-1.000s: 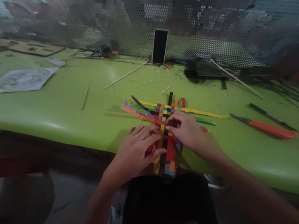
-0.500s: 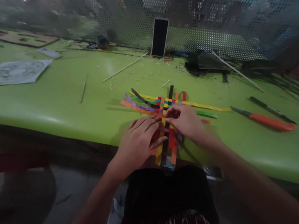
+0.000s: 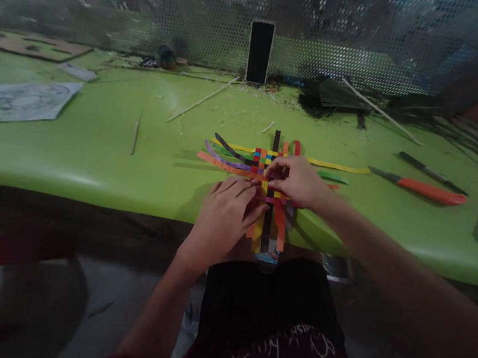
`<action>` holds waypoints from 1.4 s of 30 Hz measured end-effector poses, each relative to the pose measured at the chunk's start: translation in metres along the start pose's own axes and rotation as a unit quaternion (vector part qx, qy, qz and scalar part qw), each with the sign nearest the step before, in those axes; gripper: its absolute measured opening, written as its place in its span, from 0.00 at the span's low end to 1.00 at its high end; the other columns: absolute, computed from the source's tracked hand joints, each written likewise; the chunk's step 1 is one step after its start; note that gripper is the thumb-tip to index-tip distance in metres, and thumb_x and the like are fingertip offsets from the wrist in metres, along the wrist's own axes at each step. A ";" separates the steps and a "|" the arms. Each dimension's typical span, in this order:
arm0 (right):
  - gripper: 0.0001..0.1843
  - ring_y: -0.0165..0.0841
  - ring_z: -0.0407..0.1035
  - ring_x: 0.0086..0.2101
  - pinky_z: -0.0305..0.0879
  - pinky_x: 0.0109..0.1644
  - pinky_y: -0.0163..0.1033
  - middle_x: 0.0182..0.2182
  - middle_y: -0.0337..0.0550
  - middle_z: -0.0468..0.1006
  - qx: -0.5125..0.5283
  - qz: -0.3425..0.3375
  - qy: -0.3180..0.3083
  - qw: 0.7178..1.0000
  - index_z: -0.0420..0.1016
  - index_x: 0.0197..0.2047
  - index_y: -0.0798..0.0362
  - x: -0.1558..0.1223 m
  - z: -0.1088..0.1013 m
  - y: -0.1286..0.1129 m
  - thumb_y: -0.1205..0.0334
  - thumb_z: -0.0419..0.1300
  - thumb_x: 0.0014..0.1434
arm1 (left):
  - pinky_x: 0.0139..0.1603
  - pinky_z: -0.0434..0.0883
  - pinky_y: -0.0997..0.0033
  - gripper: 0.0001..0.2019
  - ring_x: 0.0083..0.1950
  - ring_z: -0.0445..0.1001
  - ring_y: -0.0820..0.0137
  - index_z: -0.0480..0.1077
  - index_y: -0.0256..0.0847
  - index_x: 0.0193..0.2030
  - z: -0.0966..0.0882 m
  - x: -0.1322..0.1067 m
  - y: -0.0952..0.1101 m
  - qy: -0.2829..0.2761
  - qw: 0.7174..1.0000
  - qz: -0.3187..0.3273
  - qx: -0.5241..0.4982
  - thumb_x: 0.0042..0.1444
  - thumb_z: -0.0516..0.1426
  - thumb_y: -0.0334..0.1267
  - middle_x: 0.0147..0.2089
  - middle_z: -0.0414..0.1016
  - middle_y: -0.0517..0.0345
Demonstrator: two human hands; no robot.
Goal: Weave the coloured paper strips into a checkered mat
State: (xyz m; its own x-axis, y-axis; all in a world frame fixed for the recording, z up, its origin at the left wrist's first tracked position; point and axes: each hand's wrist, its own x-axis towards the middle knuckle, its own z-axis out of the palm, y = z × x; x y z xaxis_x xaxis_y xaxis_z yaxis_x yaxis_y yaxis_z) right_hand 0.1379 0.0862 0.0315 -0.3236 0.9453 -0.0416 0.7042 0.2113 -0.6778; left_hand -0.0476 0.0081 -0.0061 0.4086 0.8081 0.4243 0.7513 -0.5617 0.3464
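A woven patch of coloured strips lies near the table's front edge, its loose ends reaching out on all sides. My left hand rests on its lower left part, fingers laid over the strips and thumb held apart. Over the right side of the weave, my right hand has thumb and forefinger pinched at a dark strip; the exact grip is partly hidden. Below the hands, a black strip and a red-orange strip hang toward the table edge. A yellow strip stretches right.
On the right of the green table lie an orange-handled knife and a dark slim blade. A phone stands against the perforated screen. Left are a printed sheet and a thin stick.
The view has tilted slightly, so the table sits a little higher in the picture. Both hands keep nearly the same place on the weave, with only slight finger movement.
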 end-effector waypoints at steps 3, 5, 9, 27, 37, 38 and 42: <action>0.08 0.32 0.71 0.31 0.66 0.39 0.39 0.29 0.41 0.78 0.021 -0.015 -0.009 1.000 0.79 0.34 0.56 0.001 0.002 0.001 0.76 0.63 0.51 | 0.62 0.69 0.49 0.14 0.62 0.72 0.55 0.75 0.37 0.55 -0.001 0.000 -0.006 -0.006 1.000 0.002 -0.029 0.70 0.56 0.42 0.58 0.79 0.47; 0.09 0.33 0.72 0.33 0.67 0.40 0.39 0.30 0.42 0.79 0.025 -0.026 -0.008 0.999 0.79 0.36 0.56 0.001 0.003 0.003 0.76 0.62 0.52 | 0.62 0.69 0.49 0.13 0.62 0.72 0.56 0.75 0.38 0.55 -0.001 0.000 -0.011 -0.009 0.999 0.002 -0.048 0.70 0.57 0.41 0.58 0.79 0.49; 0.07 0.32 0.71 0.32 0.67 0.39 0.39 0.29 0.41 0.78 0.016 -0.024 0.005 1.000 0.80 0.36 0.56 0.001 0.003 0.005 0.73 0.65 0.52 | 0.62 0.70 0.48 0.12 0.62 0.72 0.56 0.76 0.40 0.54 0.002 0.000 -0.015 0.002 0.997 -0.009 -0.073 0.69 0.57 0.39 0.57 0.80 0.51; 0.10 0.32 0.70 0.25 0.65 0.32 0.39 0.19 0.39 0.75 -0.007 0.065 -0.133 0.989 0.77 0.20 0.53 0.029 -0.023 -0.007 0.77 0.68 0.43 | 0.60 0.71 0.50 0.10 0.59 0.73 0.56 0.75 0.37 0.53 -0.001 0.003 -0.012 -0.004 0.999 0.013 -0.051 0.70 0.55 0.35 0.55 0.78 0.47; 0.08 0.29 0.68 0.25 0.62 0.30 0.36 0.20 0.38 0.74 -0.006 0.024 -0.121 0.992 0.78 0.25 0.54 0.023 -0.016 -0.007 0.77 0.67 0.46 | 0.60 0.70 0.48 0.10 0.59 0.71 0.55 0.76 0.40 0.52 0.001 0.007 -0.016 -0.022 0.999 0.016 -0.036 0.68 0.56 0.35 0.53 0.77 0.47; 0.07 0.29 0.68 0.25 0.62 0.29 0.35 0.20 0.38 0.75 -0.003 0.017 -0.118 0.993 0.79 0.26 0.55 0.022 -0.016 -0.006 0.76 0.67 0.47 | 0.59 0.70 0.48 0.09 0.57 0.72 0.55 0.77 0.40 0.51 0.001 0.007 -0.017 -0.021 0.999 0.017 -0.039 0.68 0.56 0.35 0.52 0.78 0.48; 0.05 0.28 0.68 0.24 0.62 0.28 0.34 0.21 0.38 0.76 0.007 0.005 -0.116 0.993 0.81 0.30 0.55 0.020 -0.019 -0.001 0.72 0.69 0.48 | 0.56 0.72 0.52 0.09 0.55 0.73 0.57 0.77 0.40 0.49 0.002 0.008 -0.018 -0.007 0.998 0.004 -0.059 0.69 0.56 0.38 0.49 0.78 0.50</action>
State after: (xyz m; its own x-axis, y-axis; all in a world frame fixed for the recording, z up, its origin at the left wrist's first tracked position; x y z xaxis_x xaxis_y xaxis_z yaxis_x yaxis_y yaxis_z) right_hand 0.1425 0.1100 0.0452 -0.4550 0.8643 -0.2145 0.6995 0.1979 -0.6867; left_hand -0.0569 0.0254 -0.0110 0.4225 0.8051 0.4163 0.6823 -0.5849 0.4386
